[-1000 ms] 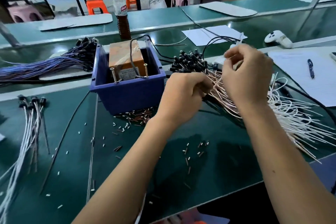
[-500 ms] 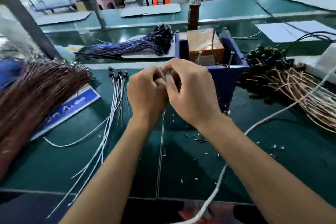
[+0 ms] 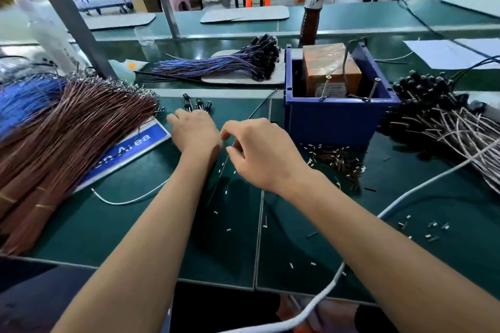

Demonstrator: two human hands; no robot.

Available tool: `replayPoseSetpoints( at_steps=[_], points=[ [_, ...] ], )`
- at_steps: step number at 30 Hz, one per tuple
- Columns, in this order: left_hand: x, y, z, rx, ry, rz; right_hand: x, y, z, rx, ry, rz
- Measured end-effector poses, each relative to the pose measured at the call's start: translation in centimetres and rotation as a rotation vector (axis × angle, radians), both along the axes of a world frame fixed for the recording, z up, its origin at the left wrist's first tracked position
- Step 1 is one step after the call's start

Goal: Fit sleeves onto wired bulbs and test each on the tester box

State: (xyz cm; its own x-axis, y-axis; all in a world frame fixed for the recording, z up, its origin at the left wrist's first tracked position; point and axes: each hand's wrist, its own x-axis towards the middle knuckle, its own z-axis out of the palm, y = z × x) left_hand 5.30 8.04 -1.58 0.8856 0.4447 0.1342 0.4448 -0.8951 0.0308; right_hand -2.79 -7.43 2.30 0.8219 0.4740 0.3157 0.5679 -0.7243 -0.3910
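Head view: both hands left of the tester box (image 3: 338, 116). Left hand (image 3: 194, 132) rests, fingers spread, on finished bulbs (image 3: 197, 104); right hand (image 3: 259, 151) fingers loosely curled, contents unclear. Many untested bulbs (image 3: 443, 116) remain right.

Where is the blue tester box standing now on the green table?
In the head view, the blue tester box stands right of centre on the green table, just beyond the right hand, with the brown bottle behind it.

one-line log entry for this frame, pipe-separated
left hand on small bulb group | right hand pinched, contents unclear | tester box untouched | sleeves beside box
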Motion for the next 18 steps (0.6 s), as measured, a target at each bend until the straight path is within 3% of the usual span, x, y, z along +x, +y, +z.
replayPoseSetpoints(
  at_steps=[3,6,8,12,14,18],
  points=[
    [0.2,-0.3,0.3,-0.020,-0.011,-0.006,0.2,-0.1,-0.3,-0.006,0.025,-0.023],
    [0.1,-0.9,1.1,-0.209,-0.242,-0.040,0.7,-0.3,-0.4,0.034,0.042,-0.072],
    [-0.2,-1.5,2.1,-0.549,-0.469,-0.038,1.0,-0.4,-0.4,0.072,0.069,-0.107],
    [-1.1,-3.2,4.8,-1.476,-0.765,-0.032,1.3,0.1,0.2,0.231,0.132,-0.152],
    [-1.5,-3.8,6.4,-1.724,-0.822,-0.064,1.4,0.4,0.7,0.395,0.186,-0.162],
    [-3.2,-5.6,9.9,-2.201,-0.859,-0.245,0.9,0.7,2.4,0.752,0.478,-0.070]
  ],
)
